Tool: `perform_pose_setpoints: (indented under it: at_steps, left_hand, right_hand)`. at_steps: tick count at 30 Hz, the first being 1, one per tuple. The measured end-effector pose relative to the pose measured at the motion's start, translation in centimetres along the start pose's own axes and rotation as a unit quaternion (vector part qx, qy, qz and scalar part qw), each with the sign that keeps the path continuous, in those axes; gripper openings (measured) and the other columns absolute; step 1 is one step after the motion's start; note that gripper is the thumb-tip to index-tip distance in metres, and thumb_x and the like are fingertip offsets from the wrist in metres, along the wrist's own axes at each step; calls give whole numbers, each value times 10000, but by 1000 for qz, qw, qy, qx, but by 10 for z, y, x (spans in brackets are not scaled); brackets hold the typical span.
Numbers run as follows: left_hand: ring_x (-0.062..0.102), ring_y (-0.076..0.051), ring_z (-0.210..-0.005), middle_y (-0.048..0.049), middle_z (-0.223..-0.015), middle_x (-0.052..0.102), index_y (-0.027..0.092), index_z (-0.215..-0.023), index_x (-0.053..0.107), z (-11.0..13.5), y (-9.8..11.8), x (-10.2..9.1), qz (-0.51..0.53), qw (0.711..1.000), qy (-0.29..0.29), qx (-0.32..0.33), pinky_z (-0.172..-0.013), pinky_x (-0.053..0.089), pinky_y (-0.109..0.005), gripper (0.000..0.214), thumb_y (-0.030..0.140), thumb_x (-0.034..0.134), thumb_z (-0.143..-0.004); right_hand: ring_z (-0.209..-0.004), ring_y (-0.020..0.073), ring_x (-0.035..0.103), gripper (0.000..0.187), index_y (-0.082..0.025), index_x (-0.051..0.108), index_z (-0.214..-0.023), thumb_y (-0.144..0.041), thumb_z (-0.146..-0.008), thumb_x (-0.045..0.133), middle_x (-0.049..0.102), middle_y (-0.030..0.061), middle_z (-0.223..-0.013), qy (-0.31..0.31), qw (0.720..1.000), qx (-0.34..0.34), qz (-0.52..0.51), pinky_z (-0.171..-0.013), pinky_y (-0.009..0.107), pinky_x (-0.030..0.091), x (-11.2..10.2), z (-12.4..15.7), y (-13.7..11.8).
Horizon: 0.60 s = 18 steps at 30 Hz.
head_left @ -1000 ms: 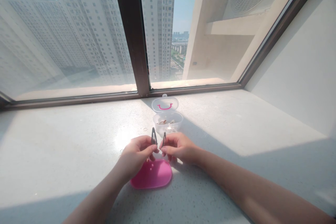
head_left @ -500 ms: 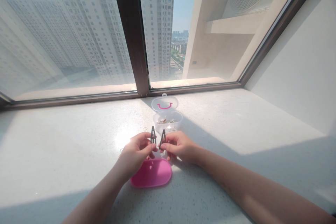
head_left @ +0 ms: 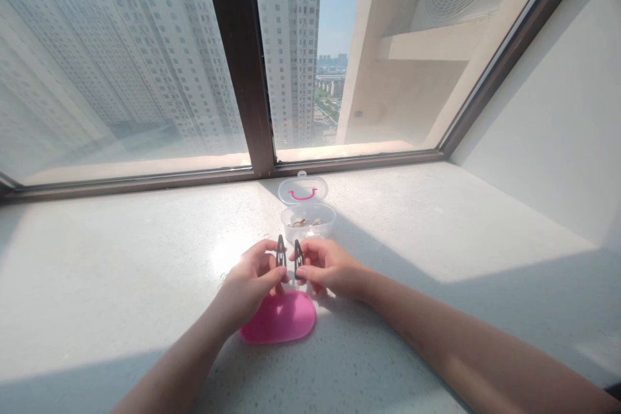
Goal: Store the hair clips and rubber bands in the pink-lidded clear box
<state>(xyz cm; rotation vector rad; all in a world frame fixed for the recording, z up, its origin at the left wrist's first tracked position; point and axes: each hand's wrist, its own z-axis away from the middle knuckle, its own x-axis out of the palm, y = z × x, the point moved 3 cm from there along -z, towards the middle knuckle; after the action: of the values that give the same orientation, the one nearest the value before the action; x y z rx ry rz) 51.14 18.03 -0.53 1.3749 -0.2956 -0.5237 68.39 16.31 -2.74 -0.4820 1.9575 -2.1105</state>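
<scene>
My left hand [head_left: 259, 277] pinches a black snap hair clip [head_left: 280, 253], its narrow end pointing up. Close beside it, my right hand [head_left: 328, 266] grips a second black snap hair clip [head_left: 298, 260], also upright; a small gap parts the two clips. Below the hands a pink oval tray [head_left: 281, 326] lies on the white sill, partly covered by my left hand. Just beyond the hands stands a clear plastic box [head_left: 310, 228] with several small items in it, among them something brown. Its lid [head_left: 303, 191], with a pink handle, is tipped back.
Small thin rings [head_left: 224, 276] lie on the sill [head_left: 121, 284] left of my left hand, hard to make out in the glare. The window frame [head_left: 262, 162] rises behind the box, and a white wall [head_left: 548, 142] closes the right side.
The clip in my right hand has turned from leaning right to nearly upright and shifted slightly left. My left hand still holds its clip. The whole view has moved slightly.
</scene>
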Motion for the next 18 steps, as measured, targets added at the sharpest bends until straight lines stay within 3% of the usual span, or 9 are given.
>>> perform_pose_setpoints:
  at_steps: [9,18]
  left_hand:
    - [594,-121,-577,40,-645,607,183,-1087,527,0,0,2,57,998,-36,-1,-585,438,-250,240,242,595,-865]
    - [612,-148,-600,13,-671,645,170,-1171,511,1,2,3,28,999,-19,-27,-602,436,-279,318,248,559,-867]
  right_hand:
    - [-434,85,526,189,-141,593,-977,-173,-797,640,611,-15,-626,-11,999,4,-31,-420,199,476,-2,-1,3]
    - [-521,109,558,171,-139,603,-965,-206,-810,631,615,17,-680,-15,999,0,-43,-430,201,485,-2,-2,7]
